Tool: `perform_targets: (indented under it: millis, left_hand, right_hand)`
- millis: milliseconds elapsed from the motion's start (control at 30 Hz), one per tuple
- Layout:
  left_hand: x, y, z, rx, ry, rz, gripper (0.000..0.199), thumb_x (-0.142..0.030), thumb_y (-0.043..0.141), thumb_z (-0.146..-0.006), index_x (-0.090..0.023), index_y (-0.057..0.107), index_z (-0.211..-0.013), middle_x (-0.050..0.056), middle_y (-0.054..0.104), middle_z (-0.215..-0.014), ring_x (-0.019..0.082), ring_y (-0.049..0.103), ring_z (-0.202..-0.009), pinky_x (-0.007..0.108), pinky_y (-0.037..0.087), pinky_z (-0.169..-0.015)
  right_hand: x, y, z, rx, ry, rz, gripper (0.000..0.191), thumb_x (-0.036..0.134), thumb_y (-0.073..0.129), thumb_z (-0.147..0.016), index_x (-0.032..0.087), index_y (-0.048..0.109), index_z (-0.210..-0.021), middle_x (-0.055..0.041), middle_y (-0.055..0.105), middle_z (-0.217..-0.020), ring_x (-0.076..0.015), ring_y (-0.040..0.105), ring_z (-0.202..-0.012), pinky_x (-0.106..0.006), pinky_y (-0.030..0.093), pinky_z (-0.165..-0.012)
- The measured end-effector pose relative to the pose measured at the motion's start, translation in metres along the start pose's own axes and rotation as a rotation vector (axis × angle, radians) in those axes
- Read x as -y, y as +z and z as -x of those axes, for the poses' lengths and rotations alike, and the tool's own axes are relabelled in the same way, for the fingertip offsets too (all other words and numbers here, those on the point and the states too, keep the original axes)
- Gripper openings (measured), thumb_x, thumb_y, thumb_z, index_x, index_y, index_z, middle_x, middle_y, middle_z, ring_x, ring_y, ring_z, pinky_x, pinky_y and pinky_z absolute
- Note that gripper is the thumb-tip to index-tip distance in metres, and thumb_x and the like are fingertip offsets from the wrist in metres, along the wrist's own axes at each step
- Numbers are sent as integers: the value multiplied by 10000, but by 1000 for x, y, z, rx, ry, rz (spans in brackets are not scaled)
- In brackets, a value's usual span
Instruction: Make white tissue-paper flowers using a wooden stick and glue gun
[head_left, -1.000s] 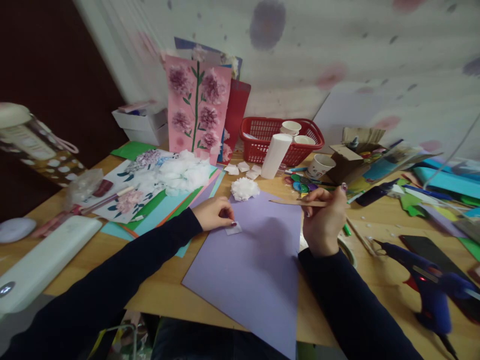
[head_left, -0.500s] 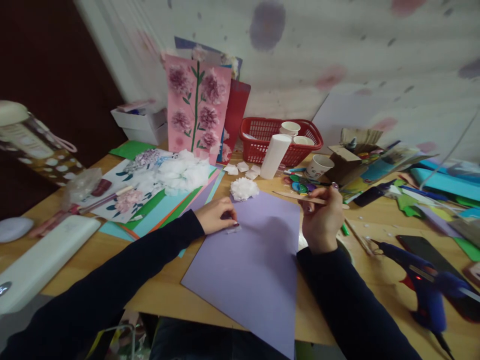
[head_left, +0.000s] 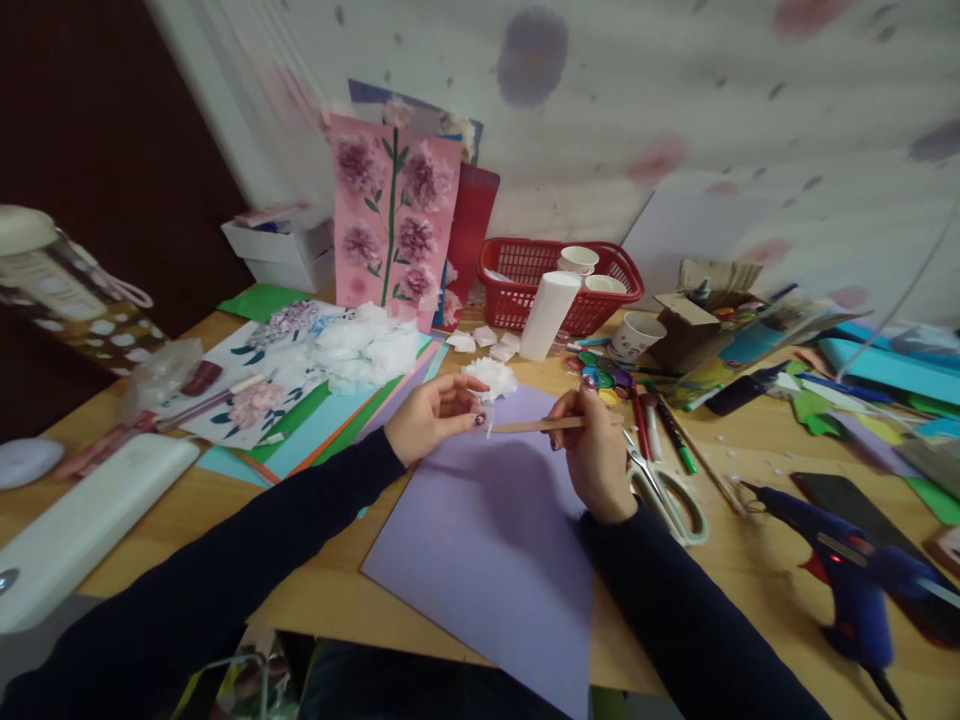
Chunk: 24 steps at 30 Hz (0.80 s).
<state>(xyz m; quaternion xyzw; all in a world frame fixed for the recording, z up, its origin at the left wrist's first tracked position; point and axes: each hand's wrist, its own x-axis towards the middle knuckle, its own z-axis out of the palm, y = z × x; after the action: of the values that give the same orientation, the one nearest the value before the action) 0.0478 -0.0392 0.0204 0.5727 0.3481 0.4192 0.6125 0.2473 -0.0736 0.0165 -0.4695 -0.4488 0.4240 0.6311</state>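
Note:
My left hand (head_left: 435, 412) pinches a small whitish, see-through piece (head_left: 489, 424) between thumb and fingertips, above the purple sheet (head_left: 480, 560). In my right hand (head_left: 596, 455) is a flat wooden craft stick (head_left: 529, 426), held nearly level. Its left tip points at the small piece and meets or almost meets it; I cannot tell which. A fluffy white paper flower (head_left: 491, 378) lies at the sheet's far edge, just beyond my left fingers. The sheet lies on the wooden table and overhangs its front edge.
Scissors (head_left: 664, 495) and several markers (head_left: 675, 435) lie right of the sheet. Farther right are a blue glue gun (head_left: 844, 550) and a dark phone (head_left: 840, 500). A white roll (head_left: 550, 315) stands before a red basket (head_left: 517, 265). White tissue (head_left: 367, 345) covers papers on the left.
My left hand has lifted off the purple sheet with the small piece. The right hand has moved left and down, bringing the craft stick's tip to the piece and uncovering the scissors.

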Motion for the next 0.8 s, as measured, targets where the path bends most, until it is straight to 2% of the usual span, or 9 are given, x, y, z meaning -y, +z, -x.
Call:
perform_targets:
  millis: [200, 333, 533, 667, 800]
  left_hand:
    - [1, 1, 1, -16, -28, -74, 332, -132, 719, -650, -129, 621, -967, 5, 654, -788, 115, 639, -739, 292, 518, -791]
    - [2, 1, 0, 22, -38, -47, 314, -162, 721, -666, -124, 628, -963, 14, 673, -786, 140, 672, -709, 340, 549, -796]
    - [5, 1, -1, 37, -39, 3, 285, -252, 702, -724, -111, 631, -961, 40, 695, -824, 154, 687, -720, 351, 557, -802]
    - [5, 0, -1, 39, -43, 3, 354, -230, 749, -671, -111, 611, -974, 26, 679, -800, 153, 687, -733, 344, 549, -810]
    - [3, -2, 0, 31, -17, 11, 392, -179, 763, -640, -119, 598, -990, -2, 653, -770, 141, 683, -715, 335, 543, -808]
  right_hand:
    - [-2, 2, 0, 29, 46, -89, 498, 546, 476, -865, 182, 568, -539, 33, 444, -398, -74, 407, -371, -222, 341, -420]
    - [-2, 1, -2, -21, 37, -115, 470, 538, 484, -855, 188, 543, -546, 35, 468, -434, -67, 403, -373, -222, 344, -423]
    - [-2, 0, -2, -68, 22, -65, 458, 507, 454, -880, 188, 541, -564, 37, 471, -446, -71, 416, -383, -222, 349, -430]
    - [-1, 1, -2, -71, 18, -95, 441, 495, 475, -865, 187, 540, -555, 43, 450, -428, -75, 426, -382, -221, 343, -415]
    - [0, -2, -5, -191, -48, -155, 417, 474, 494, -848, 192, 522, -543, 51, 457, -446, -63, 402, -361, -222, 347, -412]
